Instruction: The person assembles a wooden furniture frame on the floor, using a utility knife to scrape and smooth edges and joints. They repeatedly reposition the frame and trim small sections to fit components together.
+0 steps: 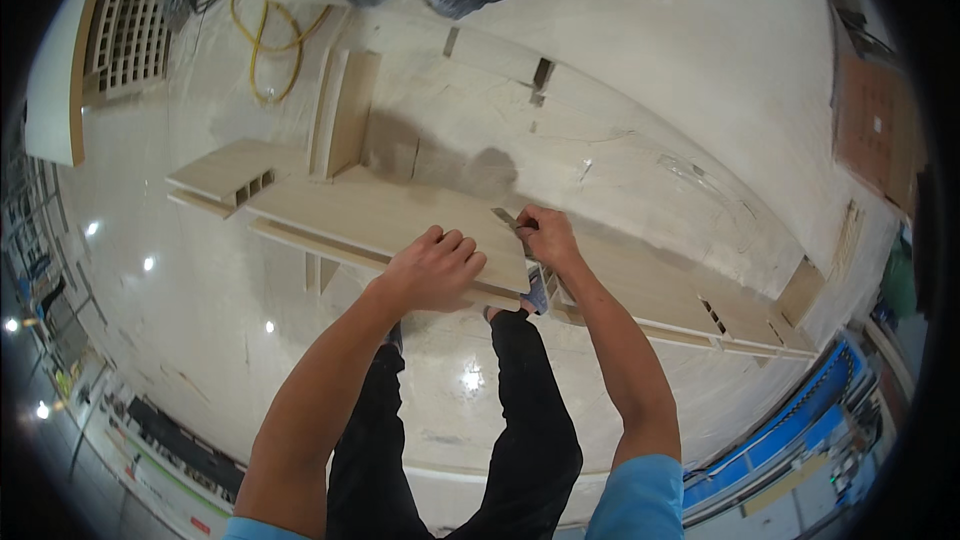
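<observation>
A long pale wooden board (370, 215) lies across the centre of the frame, its long axis running from the left of centre, slightly up, to just right of centre, slightly down. Its right end is cut short under the right hand (548, 235), and a second pale layer (330, 245) shows beneath its near edge. The left hand (433, 265) rests on the board's near part, toward its right end; the right hand is at that end, a little higher in the frame.

The right thumb and fingers are pinched on a thin, dark greyish strip (503, 216), which points up and left over the board's corner; whether it is a tool or an offcut cannot be told. The left hand lies knuckles up with its fingers bent; its thumb is hidden, so I cannot tell whether it grips the edge or only presses. The hands are apart but near each other. Both forearms reach up from the lower edge, the left slanting right, the right slanting left, on either side of black trousers (530, 380).

Another long board (640, 275) runs to the right and down. At upper left stands an upright board (350, 110), near a yellow cord (258, 45).
</observation>
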Motion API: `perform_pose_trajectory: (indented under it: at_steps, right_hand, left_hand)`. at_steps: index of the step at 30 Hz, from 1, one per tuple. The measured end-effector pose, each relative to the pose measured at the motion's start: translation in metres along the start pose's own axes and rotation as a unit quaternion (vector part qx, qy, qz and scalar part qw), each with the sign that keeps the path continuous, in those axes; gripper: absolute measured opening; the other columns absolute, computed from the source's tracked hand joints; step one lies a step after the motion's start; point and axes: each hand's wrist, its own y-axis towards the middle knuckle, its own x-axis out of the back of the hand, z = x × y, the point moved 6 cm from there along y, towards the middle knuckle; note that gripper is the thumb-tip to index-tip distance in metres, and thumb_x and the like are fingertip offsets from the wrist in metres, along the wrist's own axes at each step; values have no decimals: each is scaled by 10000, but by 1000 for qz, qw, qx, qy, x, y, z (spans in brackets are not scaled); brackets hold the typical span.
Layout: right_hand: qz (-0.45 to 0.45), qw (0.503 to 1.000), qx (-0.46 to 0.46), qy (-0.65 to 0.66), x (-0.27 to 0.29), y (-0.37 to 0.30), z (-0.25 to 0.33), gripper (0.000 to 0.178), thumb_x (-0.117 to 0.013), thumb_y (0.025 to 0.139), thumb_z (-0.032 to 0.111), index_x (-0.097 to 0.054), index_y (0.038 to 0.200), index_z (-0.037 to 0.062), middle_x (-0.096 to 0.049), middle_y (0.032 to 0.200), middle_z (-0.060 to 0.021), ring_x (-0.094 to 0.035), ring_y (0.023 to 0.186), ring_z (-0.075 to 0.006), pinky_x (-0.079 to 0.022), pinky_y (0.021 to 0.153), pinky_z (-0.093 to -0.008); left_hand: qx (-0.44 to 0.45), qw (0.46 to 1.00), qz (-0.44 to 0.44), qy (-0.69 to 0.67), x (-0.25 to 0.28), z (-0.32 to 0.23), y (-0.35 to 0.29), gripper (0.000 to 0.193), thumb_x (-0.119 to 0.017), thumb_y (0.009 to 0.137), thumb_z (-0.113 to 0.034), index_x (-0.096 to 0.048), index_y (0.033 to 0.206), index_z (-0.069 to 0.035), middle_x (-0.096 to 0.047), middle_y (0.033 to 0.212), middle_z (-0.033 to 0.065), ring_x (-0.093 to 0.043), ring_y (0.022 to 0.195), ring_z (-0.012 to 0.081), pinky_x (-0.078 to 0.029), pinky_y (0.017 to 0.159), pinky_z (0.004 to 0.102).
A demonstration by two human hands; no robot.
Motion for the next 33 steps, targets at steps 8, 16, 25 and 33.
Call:
perform_pose_trajectory:
  at_steps: [8, 16, 25, 33]
  right_hand:
    - [-30, 996, 10, -82, -3, -5, 2, 110, -690, 782, 62, -689, 892, 67, -718, 821, -145, -698, 820, -341, -532, 764, -450]
    - [11, 999, -47, -10, 8, -25, 12, 90, -696, 813, 23, -679, 901, 35, -708, 775, -150, -690, 715, -295, -515, 683, -387]
    - [58, 997, -48, 28, 35, -79, 53, 101, -715, 807, 22, -675, 899, 2, -699, 744, -151, -658, 653, -257, -506, 664, -355]
    - [-15, 998, -43, 33, 37, -46, 22, 124, -685, 792, 17, -653, 909, -5, -701, 800, -187, -693, 752, -319, -526, 715, -391]
  left_hand:
    - [-2, 1000, -13, 3, -1, 0, -1, 502, -817, 562, -461, -559, 818, -114, -578, 791, 16, -594, 821, 199, -458, 746, 333]
    - [4, 1000, -9, -1, -1, 0, -2, 516, -810, 599, -508, -556, 819, -116, -569, 802, 14, -591, 830, 201, -463, 765, 333]
    - [18, 999, 0, -33, -1, 0, -2, 561, -842, 527, -467, -553, 836, -99, -567, 831, 28, -588, 856, 215, -461, 773, 351]
    - [10, 1000, -1, -1, 0, 0, 0, 548, -816, 609, -526, -566, 842, -97, -591, 828, 31, -599, 843, 216, -471, 769, 343]
